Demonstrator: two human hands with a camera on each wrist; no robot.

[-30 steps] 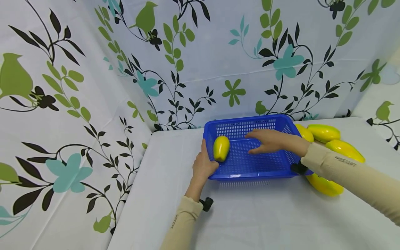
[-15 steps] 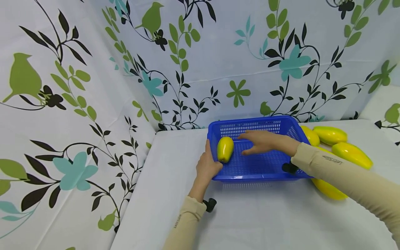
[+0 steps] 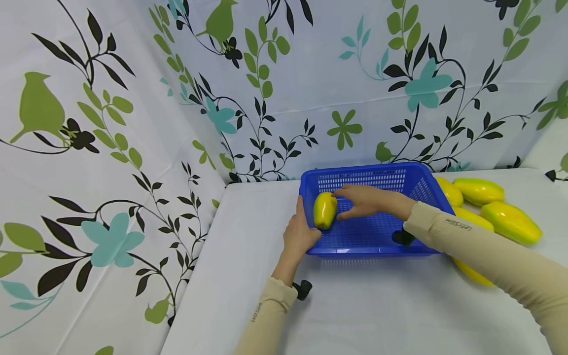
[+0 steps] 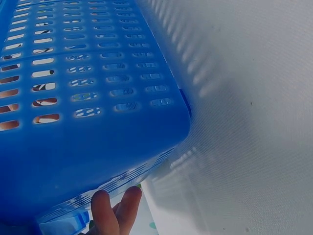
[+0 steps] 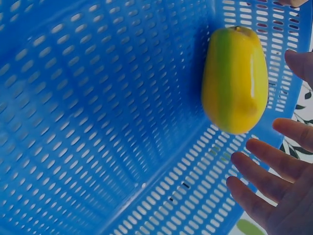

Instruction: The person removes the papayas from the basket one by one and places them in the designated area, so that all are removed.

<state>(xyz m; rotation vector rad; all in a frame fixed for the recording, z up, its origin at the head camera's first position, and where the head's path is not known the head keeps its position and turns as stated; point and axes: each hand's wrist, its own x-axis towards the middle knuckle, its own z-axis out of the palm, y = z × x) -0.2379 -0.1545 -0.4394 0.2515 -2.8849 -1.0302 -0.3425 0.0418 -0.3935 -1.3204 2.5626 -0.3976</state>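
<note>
A blue perforated plastic basket point(image 3: 377, 250) sits on the white table. Inside, against its left end, lies a shiny yellow papaya-like fruit point(image 3: 325, 211) with a green streak point(image 5: 225, 81). My left hand point(image 3: 300, 237) holds the basket's left end, the thumb at the front corner and fingers along the outside; in the left wrist view only some fingers point(image 4: 105, 215) show beyond the rim. Over the basket reaches my right hand point(image 3: 366, 200), its fingers spread beside the fruit. In the right wrist view those fingers point(image 5: 264, 181) look apart from it.
To the basket's right lie several similar yellow fruits point(image 3: 510, 222), partly behind the right sleeve point(image 3: 470, 241). A cloth printed with leaves and birds point(image 3: 275, 123) hangs behind the table and along its left side. White tabletop point(image 3: 377, 305) stretches in front of the basket.
My right hand has moved left across the basket, and its fingertips are now beside the fruit. The left hand stays at the basket's left end. The head view has shifted slightly.
</note>
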